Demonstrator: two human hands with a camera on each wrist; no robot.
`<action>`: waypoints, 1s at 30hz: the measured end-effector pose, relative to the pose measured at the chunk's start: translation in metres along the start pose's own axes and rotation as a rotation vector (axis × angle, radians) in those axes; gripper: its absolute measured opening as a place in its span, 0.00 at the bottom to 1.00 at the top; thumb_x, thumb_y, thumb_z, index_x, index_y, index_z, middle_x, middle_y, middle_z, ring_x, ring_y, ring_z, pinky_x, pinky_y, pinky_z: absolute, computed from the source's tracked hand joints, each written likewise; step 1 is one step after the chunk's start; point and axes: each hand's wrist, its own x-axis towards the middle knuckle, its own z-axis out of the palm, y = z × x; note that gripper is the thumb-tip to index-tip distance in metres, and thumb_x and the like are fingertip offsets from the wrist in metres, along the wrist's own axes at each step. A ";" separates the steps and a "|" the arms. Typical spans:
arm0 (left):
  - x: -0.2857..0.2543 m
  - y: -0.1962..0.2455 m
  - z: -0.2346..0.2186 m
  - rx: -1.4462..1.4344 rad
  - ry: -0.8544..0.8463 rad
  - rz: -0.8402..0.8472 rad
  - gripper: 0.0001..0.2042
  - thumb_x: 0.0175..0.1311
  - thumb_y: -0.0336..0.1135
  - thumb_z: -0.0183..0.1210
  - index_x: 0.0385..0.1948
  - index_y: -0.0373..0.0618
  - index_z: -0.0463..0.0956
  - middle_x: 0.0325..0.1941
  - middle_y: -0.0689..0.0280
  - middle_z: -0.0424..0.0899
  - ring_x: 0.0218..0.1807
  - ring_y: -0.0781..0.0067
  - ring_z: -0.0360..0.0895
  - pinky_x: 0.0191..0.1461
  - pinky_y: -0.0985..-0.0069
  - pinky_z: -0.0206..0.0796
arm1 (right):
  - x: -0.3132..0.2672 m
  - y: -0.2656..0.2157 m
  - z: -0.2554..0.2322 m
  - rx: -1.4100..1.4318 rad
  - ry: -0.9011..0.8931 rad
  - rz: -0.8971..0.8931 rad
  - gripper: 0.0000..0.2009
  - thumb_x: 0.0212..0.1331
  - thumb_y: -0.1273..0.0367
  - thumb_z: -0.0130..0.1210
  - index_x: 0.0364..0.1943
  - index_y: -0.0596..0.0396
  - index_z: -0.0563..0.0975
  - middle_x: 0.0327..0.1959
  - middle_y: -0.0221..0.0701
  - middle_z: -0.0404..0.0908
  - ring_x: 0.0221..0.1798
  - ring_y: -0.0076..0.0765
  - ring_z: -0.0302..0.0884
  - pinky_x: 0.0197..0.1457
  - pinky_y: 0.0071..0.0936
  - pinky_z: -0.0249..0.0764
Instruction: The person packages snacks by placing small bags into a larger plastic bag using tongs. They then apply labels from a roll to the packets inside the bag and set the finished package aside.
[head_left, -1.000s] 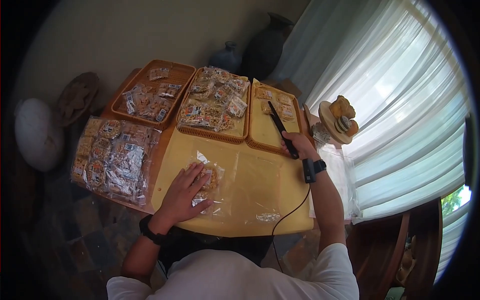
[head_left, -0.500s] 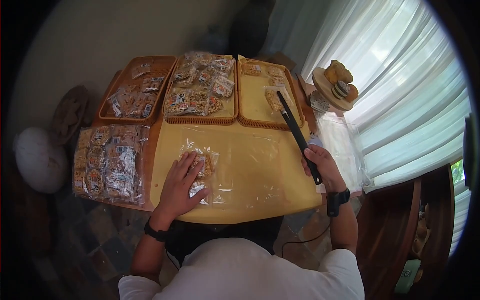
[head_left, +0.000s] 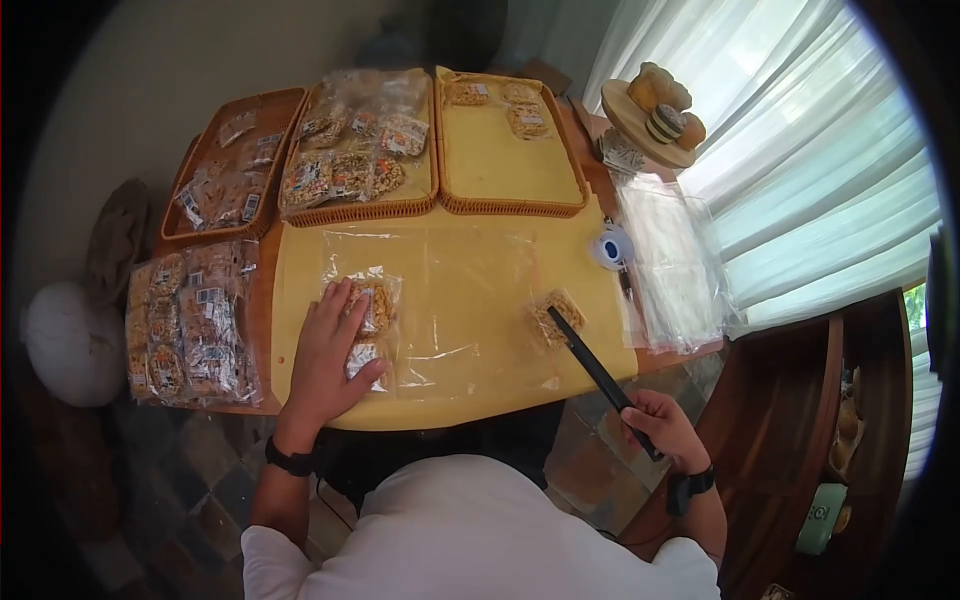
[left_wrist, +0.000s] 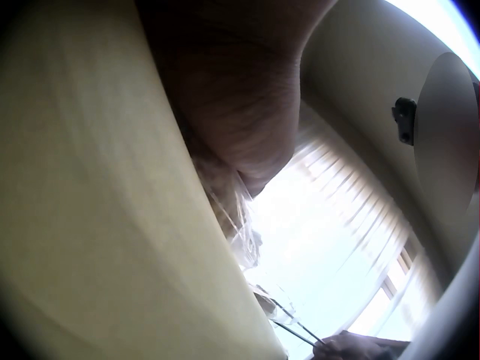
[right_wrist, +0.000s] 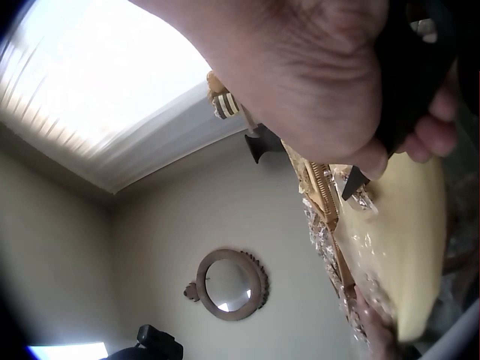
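My left hand (head_left: 328, 355) lies with its fingers spread over a large clear plastic bag (head_left: 455, 290) on the yellow mat (head_left: 585, 340). Under and beside those fingers are wrapped grain snacks (head_left: 376, 308) inside the bag's left part. My right hand (head_left: 662, 428) grips black tongs (head_left: 600, 375) at the front right. At their tips is a single wrapped snack (head_left: 552, 318), over the right end of the clear bag. In the right wrist view the handle of the tongs (right_wrist: 409, 82) runs through the curled right hand (right_wrist: 300, 90).
Three wicker trays line the back: one with few packets (head_left: 190, 165), a heaped one (head_left: 432, 160), and a yellow-lined one (head_left: 515, 205). A filled bag (head_left: 190, 325) lies left. At right are flat clear bags (head_left: 670, 260), a white round object (head_left: 610, 247) and a wooden stand (head_left: 625, 115).
The tongs have moved from the right-hand tray toward me, bringing one wrapped snack out over the mat. My left hand has stayed on the bag. The head view has shifted.
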 end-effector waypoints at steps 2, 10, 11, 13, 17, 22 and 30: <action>-0.003 -0.001 -0.002 0.016 0.018 -0.025 0.41 0.71 0.58 0.66 0.80 0.45 0.66 0.87 0.44 0.58 0.87 0.32 0.54 0.86 0.37 0.45 | 0.013 -0.011 0.000 -0.032 -0.041 0.005 0.09 0.81 0.66 0.59 0.41 0.55 0.80 0.27 0.25 0.84 0.24 0.18 0.79 0.28 0.19 0.71; -0.006 -0.002 -0.002 0.018 0.011 -0.012 0.39 0.71 0.57 0.66 0.79 0.48 0.68 0.87 0.47 0.60 0.87 0.37 0.54 0.86 0.37 0.47 | 0.118 -0.076 0.006 -0.202 -0.317 -0.035 0.11 0.80 0.66 0.59 0.37 0.55 0.80 0.27 0.24 0.84 0.24 0.17 0.79 0.29 0.18 0.73; -0.005 -0.002 -0.001 0.007 -0.001 -0.005 0.39 0.71 0.57 0.66 0.80 0.48 0.68 0.87 0.47 0.59 0.87 0.35 0.54 0.86 0.36 0.47 | 0.132 -0.087 0.009 -0.218 -0.331 -0.044 0.11 0.80 0.66 0.59 0.37 0.55 0.80 0.27 0.24 0.84 0.24 0.17 0.79 0.29 0.18 0.73; -0.005 -0.004 -0.001 0.015 0.014 -0.011 0.39 0.70 0.57 0.67 0.79 0.48 0.68 0.87 0.47 0.60 0.87 0.35 0.55 0.86 0.37 0.48 | 0.154 -0.109 0.013 -0.299 -0.374 -0.043 0.10 0.80 0.66 0.59 0.39 0.55 0.80 0.27 0.25 0.84 0.24 0.18 0.78 0.29 0.18 0.72; -0.008 -0.007 -0.001 0.011 0.007 0.024 0.41 0.68 0.59 0.68 0.79 0.49 0.68 0.87 0.48 0.61 0.87 0.37 0.55 0.87 0.40 0.48 | 0.196 -0.135 0.017 -0.351 -0.462 -0.053 0.09 0.79 0.65 0.60 0.42 0.56 0.81 0.28 0.24 0.84 0.25 0.18 0.78 0.31 0.18 0.73; -0.008 -0.006 -0.002 -0.003 -0.023 0.034 0.42 0.67 0.62 0.67 0.79 0.49 0.68 0.87 0.49 0.61 0.88 0.38 0.55 0.88 0.40 0.46 | 0.202 -0.157 0.022 -0.500 -0.400 -0.129 0.10 0.79 0.64 0.61 0.44 0.57 0.83 0.29 0.23 0.84 0.26 0.17 0.78 0.31 0.19 0.72; 0.009 0.006 -0.015 0.083 0.026 -0.049 0.42 0.73 0.63 0.62 0.80 0.44 0.64 0.87 0.45 0.57 0.89 0.39 0.52 0.87 0.38 0.42 | 0.169 -0.145 0.002 -0.558 -0.300 -0.126 0.09 0.77 0.65 0.62 0.44 0.57 0.84 0.27 0.21 0.83 0.23 0.15 0.74 0.29 0.19 0.69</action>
